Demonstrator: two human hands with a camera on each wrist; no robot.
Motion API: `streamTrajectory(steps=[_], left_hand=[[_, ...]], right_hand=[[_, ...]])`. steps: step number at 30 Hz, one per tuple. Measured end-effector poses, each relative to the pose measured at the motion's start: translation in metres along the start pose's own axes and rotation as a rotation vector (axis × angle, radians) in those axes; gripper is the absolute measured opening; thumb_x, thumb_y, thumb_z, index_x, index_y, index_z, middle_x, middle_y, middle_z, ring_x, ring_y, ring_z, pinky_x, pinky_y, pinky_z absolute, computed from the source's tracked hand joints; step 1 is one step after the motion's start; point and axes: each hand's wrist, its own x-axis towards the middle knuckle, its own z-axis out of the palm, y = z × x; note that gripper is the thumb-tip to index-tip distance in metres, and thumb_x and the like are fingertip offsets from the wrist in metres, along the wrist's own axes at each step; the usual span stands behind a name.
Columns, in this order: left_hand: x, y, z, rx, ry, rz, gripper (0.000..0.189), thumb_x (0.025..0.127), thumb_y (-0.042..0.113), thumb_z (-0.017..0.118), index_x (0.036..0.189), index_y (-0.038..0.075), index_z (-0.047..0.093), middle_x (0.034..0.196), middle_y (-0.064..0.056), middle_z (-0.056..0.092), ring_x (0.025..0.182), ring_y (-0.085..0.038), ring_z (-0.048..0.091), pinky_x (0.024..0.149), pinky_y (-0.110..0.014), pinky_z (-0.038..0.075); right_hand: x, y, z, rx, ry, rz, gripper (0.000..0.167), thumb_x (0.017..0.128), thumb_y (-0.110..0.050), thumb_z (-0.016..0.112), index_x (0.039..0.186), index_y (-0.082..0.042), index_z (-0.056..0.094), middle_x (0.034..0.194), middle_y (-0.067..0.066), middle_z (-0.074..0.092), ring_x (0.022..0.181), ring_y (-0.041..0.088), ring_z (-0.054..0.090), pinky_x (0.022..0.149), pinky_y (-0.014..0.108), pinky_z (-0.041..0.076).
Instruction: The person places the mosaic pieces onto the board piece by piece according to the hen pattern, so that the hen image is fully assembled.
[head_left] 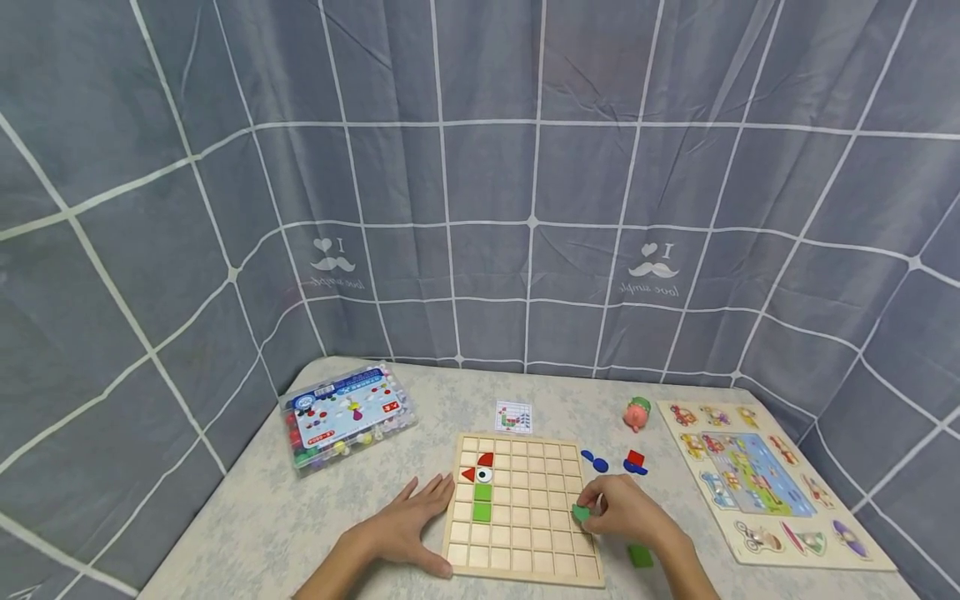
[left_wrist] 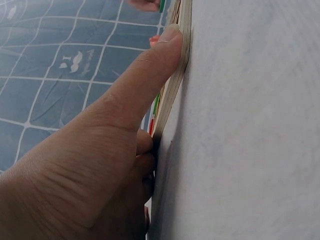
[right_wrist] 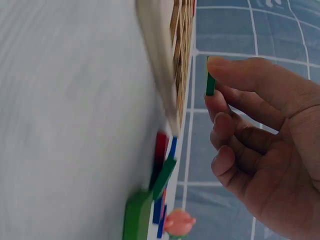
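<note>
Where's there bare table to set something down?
Bare table lies between the box and left hand, and between the card and figurine. It's crowded along the board's right edge: loose pieces and the right hand.

Ok so the grid board (head_left: 540,517) is pale wood, and on it I'm seeing a red wedge (head_left: 486,459), a red triangle (head_left: 468,474), a white eye tile (head_left: 484,475) with a black dot, and two bright green squares (head_left: 482,502). The piece (head_left: 581,512) by the board's right edge is a deeper green. Right of the board: blue bits (head_left: 601,465), a red square (head_left: 636,457), and a pale puzzle (head_left: 817,552) with a mostly blue middle. Left of it, a case (head_left: 348,417) with a blue-and-white label. Behind it, a grey-blue curtain (head_left: 487,175) with white gridlines, hearts and moustaches. Tabletop (head_left: 247,533)'s whitish with faint blue-grey blotches.
</note>
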Motion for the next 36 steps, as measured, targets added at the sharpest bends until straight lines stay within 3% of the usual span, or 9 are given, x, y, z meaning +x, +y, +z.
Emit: streamTrajectory(steps=[11,36], left_hand=[[-0.001,-0.001,0.002,-0.006,0.009,0.01,0.116,0.071,0.062,0.076,0.155,0.004,0.021,0.164,-0.01,0.016,0.152,-0.031,0.013,0.121,-0.059,0.005],[-0.002,0.0,0.001,0.005,0.009,0.005,0.114,0.072,0.062,0.075,0.155,0.004,0.022,0.164,-0.009,0.016,0.152,-0.03,0.013,0.121,-0.059,0.006]], right_hand=[[0.02,-0.028,0.016,0.005,-0.022,-0.112,0.016,0.072,-0.004,0.078,0.086,-0.009,0.074,0.076,-0.005,0.066,0.06,0.0,0.048,0.05,0.018,0.043],[0.05,-0.09,0.058,-0.039,-0.11,-0.149,0.016,0.072,-0.008,0.082,0.086,-0.012,0.076,0.075,-0.01,0.069,0.057,-0.003,0.05,0.054,0.015,0.046]])
